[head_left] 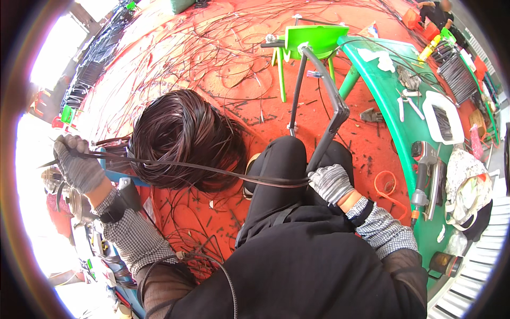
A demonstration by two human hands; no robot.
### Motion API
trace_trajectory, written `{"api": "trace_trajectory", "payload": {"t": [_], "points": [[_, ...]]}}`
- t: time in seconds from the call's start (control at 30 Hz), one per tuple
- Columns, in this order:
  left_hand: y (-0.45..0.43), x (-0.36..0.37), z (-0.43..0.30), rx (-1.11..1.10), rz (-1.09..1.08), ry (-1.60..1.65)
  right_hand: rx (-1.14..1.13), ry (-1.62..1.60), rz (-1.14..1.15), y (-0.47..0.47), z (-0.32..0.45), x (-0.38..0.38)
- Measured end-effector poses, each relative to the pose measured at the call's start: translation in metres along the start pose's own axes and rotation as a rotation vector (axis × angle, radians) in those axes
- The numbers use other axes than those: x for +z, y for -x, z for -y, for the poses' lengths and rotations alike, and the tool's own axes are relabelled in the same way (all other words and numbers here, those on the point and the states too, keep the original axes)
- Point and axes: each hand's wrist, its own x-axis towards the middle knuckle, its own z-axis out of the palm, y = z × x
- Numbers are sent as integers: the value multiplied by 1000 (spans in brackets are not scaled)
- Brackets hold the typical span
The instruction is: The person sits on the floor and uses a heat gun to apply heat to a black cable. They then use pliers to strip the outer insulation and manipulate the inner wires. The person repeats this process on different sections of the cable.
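Observation:
My left hand (77, 163), in a grey knit glove, is closed around dark flat plastic strips (191, 165) at the far left. They run taut across my lap to a bent, dark tubular frame (334, 119). My gloved right hand (330, 183) grips the frame's near end, where the strips meet it; its fingertips are partly hidden. The frame leans over my knees, and its far part rests at a small bright green chair (312, 40). Under the strips, left of my legs, lies a large coil of dark brown strips (179, 135).
At right, a green table (382, 83) holds pink-handled cutters (410, 105), a white basket (428, 115), a pneumatic tool (422, 175) and a cloth bag (466, 183). A glove (371, 115) and loose strips lie on the red floor (247, 103). Another person (434, 16) sits far right.

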Motion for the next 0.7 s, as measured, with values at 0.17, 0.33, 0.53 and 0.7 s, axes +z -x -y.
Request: {"api": "trace_trajectory", "payload": {"t": [0.17, 0.33, 0.53, 0.7], "points": [[38, 43, -15, -292, 610, 475, -47, -556, -553, 6, -16, -18], [69, 65, 1, -269, 494, 454, 535, -1367, -985, 37, -69, -56], [101, 94, 23, -219, 406, 353, 769, -1610, -1189, 76, -123, -89], [109, 98, 28, -295, 435, 395, 856, -1414, -757, 87, -97, -67]]}}
